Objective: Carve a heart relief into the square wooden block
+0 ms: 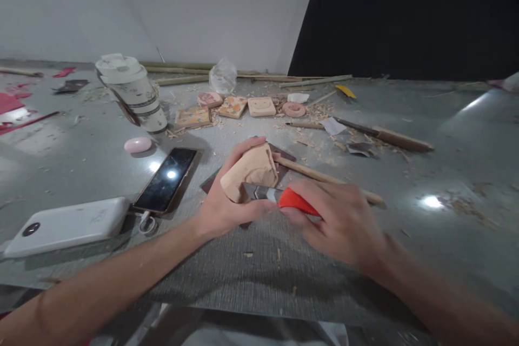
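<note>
My left hand is closed around a pale carved wooden block, holding it just above the grey table. My right hand grips a red-handled knife. Its metal blade lies against the lower edge of the block, beside my left thumb. A dark sheet lies under the block, and a wooden stick runs off to the right behind my right hand.
A phone cabled to a white power bank lies at left, with a pink oval piece and a tipped cup behind. Small carved tiles, wood shavings, a knife and bamboo sticks lie further back.
</note>
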`<state>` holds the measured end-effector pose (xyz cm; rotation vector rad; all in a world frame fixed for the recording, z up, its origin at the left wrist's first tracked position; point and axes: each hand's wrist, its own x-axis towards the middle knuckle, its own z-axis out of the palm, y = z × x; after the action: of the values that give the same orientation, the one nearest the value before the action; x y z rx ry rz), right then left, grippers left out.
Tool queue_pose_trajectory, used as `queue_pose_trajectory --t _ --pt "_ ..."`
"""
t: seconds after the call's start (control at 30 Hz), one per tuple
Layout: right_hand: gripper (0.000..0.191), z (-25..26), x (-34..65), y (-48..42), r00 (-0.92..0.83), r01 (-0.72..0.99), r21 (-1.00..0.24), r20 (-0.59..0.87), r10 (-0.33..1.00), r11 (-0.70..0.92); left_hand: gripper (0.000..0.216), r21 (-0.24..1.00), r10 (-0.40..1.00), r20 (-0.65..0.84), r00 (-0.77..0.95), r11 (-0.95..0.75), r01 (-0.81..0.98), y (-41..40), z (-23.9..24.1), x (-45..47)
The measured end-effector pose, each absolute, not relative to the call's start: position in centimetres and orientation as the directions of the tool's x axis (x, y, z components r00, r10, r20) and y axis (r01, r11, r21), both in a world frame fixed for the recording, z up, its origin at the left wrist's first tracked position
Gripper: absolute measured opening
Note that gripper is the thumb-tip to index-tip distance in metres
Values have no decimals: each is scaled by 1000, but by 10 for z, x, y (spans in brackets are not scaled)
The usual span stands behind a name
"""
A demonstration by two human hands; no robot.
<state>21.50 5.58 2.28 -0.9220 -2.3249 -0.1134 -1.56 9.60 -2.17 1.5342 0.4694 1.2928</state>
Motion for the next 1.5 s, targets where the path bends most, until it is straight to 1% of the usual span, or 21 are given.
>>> queue_pose_trajectory --t 0.13,0.2,0.43,0.7,0.83,0.97,1.17,1.4,1.5 --pt "29 22 214 55 -560 648 -121 593 578 752 97 866 801 496 335 -430 -255 97 -24 -18" --pt "29 23 214 55 -558 655 -115 592 581 747 97 865 798 500 336 -441 -238 98 -24 -19" --pt "28 25 217 56 -566 665 -95 582 583 741 87 836 757 548 355 -503 -217 100 -20 -21" --pt "29 28 217 55 -570 685 -52 584 578 727 78 824 751 558 353 -550 -134 101 -15 -24" --pt "29 31 217 53 -567 703 -13 593 572 711 76 828 754 556 351 -541 -148 100 -15 -23" --pt "26 33 217 51 -567 706 -6 594 570 708 71 830 761 553 339 -539 -144 99 -15 -21" --pt "23 34 217 49 -569 711 27 609 553 703 74 814 760 570 313 -573 -91 99 -15 -20" --pt "23 37 216 49 -568 700 -3 604 559 714 77 815 755 577 313 -557 -159 102 -18 -21" --pt "23 38 216 49 -565 704 3 609 557 711 76 806 750 591 298 -566 -174 101 -17 -20"
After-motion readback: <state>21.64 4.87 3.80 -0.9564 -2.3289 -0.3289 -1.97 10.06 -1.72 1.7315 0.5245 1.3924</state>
